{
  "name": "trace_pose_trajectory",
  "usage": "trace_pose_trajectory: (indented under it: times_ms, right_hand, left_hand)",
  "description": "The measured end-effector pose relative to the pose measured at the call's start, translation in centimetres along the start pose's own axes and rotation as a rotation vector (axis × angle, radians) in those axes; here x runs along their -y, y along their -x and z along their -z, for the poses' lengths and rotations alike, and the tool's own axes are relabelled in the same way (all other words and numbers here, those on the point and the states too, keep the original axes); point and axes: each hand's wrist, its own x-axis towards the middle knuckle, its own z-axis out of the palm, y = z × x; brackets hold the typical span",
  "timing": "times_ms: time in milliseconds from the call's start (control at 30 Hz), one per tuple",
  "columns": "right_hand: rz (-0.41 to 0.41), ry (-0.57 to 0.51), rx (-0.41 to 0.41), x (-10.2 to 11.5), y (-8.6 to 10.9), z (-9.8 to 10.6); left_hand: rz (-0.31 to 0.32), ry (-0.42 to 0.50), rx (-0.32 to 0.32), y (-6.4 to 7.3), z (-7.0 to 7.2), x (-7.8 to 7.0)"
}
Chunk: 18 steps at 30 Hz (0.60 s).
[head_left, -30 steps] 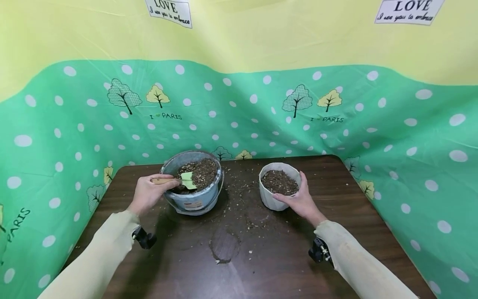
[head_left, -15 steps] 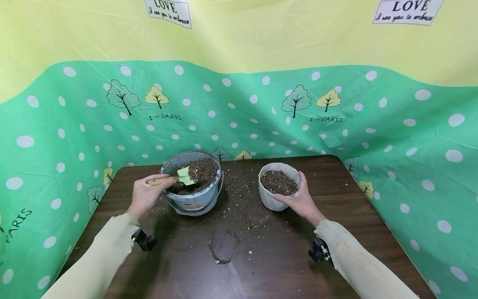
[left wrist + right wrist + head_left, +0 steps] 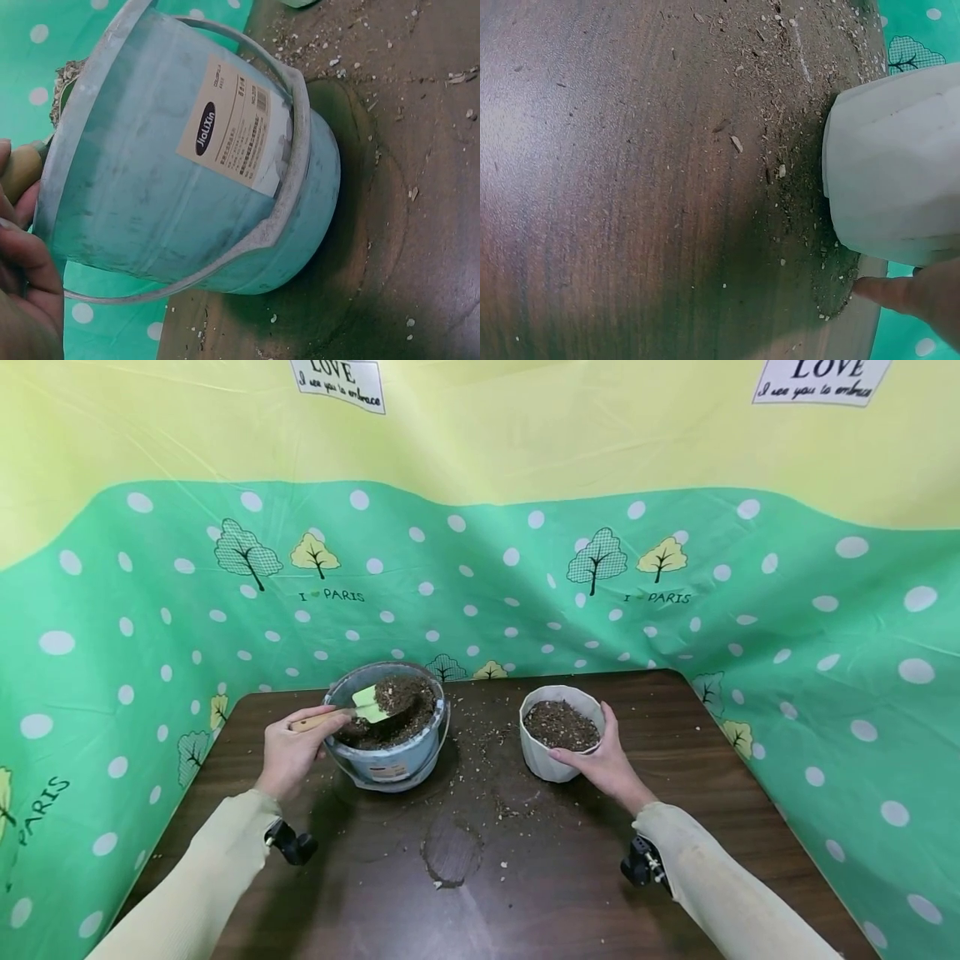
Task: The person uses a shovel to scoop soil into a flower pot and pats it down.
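My left hand (image 3: 288, 752) grips the wooden handle of a small trowel (image 3: 366, 702) with a light green blade. The blade bears a heap of dark soil (image 3: 396, 693) and is over the blue bucket (image 3: 390, 768), which holds more soil. In the left wrist view, the fingers are at the rim of the bucket (image 3: 172, 150) and the wooden handle shows between them. My right hand (image 3: 603, 764) holds the side of a white faceted pot (image 3: 542, 758), thumb at the near rim and fingers round its right side. Soil nearly fills this pot, which stands upright.
Crumbs of soil (image 3: 483, 743) lie scattered on the dark wooden table (image 3: 555, 877) between bucket and pot. A ring of soil (image 3: 450, 856) marks the table nearer to me. Behind stands a green and yellow cloth backdrop (image 3: 480, 585). The bucket's wire handle (image 3: 444, 735) hangs down.
The trowel has come up out of the bucket's soil with a heap on its blade, its tip now tilted upward. My right hand and the white pot have stayed in place.
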Motion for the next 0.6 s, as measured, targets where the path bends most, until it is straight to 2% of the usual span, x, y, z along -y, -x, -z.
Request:
trace_pose_trajectory:
  times_ms: [333,600]
  right_hand:
    - [0.002,-0.054,0.0,0.3,0.2,0.0]
    - [-0.019,-0.095,0.026,3.4,1.6,0.3]
  left_hand:
    - [-0.012,0.022,-0.036,0.3,-0.4,0.0]
    - [-0.007,0.025,-0.059,0.5,-0.2,0.1]
